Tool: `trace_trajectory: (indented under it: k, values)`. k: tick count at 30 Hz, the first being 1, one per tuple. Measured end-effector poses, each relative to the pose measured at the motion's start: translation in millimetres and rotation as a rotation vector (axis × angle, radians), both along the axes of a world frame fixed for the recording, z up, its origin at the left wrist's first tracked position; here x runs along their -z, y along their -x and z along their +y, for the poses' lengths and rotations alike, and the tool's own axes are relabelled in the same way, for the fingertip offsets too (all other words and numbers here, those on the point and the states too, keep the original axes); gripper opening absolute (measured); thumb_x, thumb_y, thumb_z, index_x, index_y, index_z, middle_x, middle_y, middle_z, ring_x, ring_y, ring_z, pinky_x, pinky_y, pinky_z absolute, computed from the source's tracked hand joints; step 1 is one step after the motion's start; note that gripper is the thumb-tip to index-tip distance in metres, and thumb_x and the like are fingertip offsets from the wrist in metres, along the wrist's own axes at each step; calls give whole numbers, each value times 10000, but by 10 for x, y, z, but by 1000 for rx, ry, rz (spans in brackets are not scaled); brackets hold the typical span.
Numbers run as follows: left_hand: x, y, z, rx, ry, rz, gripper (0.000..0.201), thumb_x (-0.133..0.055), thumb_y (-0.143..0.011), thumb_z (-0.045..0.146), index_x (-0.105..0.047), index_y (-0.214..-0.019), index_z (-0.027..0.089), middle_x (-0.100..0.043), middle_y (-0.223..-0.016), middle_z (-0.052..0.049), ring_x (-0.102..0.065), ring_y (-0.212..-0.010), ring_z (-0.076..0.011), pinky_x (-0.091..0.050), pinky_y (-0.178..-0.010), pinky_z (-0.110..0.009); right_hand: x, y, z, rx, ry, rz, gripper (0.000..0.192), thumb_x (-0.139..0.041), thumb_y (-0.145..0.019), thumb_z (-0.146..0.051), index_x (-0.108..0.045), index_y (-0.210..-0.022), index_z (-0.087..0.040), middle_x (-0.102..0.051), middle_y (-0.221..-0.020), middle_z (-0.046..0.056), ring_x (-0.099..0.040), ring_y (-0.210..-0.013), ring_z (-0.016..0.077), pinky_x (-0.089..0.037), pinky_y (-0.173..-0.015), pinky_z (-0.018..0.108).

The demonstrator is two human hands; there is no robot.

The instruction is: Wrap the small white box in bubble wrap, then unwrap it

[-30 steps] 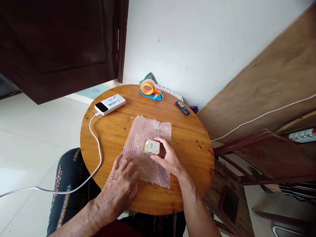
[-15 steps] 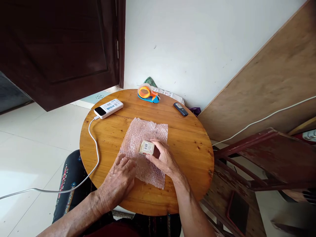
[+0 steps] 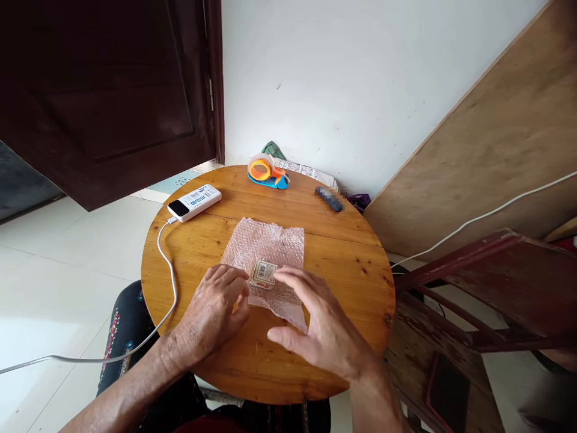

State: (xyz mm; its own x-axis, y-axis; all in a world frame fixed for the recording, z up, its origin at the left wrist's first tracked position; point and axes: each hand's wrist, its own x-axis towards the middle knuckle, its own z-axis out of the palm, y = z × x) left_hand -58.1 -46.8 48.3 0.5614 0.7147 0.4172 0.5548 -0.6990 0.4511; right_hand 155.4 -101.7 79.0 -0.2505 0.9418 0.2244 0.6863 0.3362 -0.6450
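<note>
A small cardboard box [image 3: 264,273] with a barcode label lies on a sheet of pink bubble wrap [image 3: 265,252] in the middle of a round wooden table [image 3: 342,252]. My left hand [image 3: 211,313] rests on the near left part of the wrap, its fingertips touching the box's left side. My right hand [image 3: 322,328] hovers over the near right corner of the wrap with fingers spread, holding nothing; its fingertips are close to the box.
A white power bank [image 3: 194,202] with a white cable [image 3: 166,282] lies at the table's left. An orange and blue tape dispenser [image 3: 267,171] and a dark small device [image 3: 330,199] sit at the back. A wooden board [image 3: 487,138] and dark chair [image 3: 496,288] stand right.
My right hand let go of the box and drew back toward me, fingers spread. My left hand slid forward until it touched the box. The box now lies flat on the wrap.
</note>
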Motion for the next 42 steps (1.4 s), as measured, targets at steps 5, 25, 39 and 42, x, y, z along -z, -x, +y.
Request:
trace_trajectory:
  k: [5, 25, 39, 42]
  values:
    - [-23, -89, 168, -16, 0, -8, 124, -512, -821, 89, -574, -778, 188, -703, -970, -74, -643, -955, -240, -506, -872, -444, 159, 169, 45, 138, -60, -175, 233, -741, -776, -221, -640, -982, -256, -685, -986, 72, -611, -929, 293, -480, -860, 480]
    - [58, -281, 464, 13, 409, -95, 179, -561, -810, 143, -685, -929, 193, -736, -921, -23, -676, -853, -178, -504, -773, -286, 292, -69, 496, 141, 278, 288, 97, -612, -790, -223, -627, -703, -183, -642, -674, -19, -545, -607, 111, -395, -560, 214]
    - [-62, -266, 389, -40, 601, 27, 110, -595, -771, 271, -671, -763, 193, -678, -738, 6, -601, -709, -161, -414, -648, -257, 417, -89, 469, 181, 382, 334, 108, -609, -756, -244, -598, -666, -185, -555, -592, -42, -473, -523, 89, -349, -497, 198]
    - [-42, -299, 420, -54, 626, 40, 135, -592, -778, 295, -639, -711, 187, -638, -671, 14, -573, -671, -153, -385, -618, -252, 414, -132, 477, 162, 340, 279, 123, -598, -787, -237, -602, -675, -187, -575, -605, -35, -496, -538, 101, -366, -510, 211]
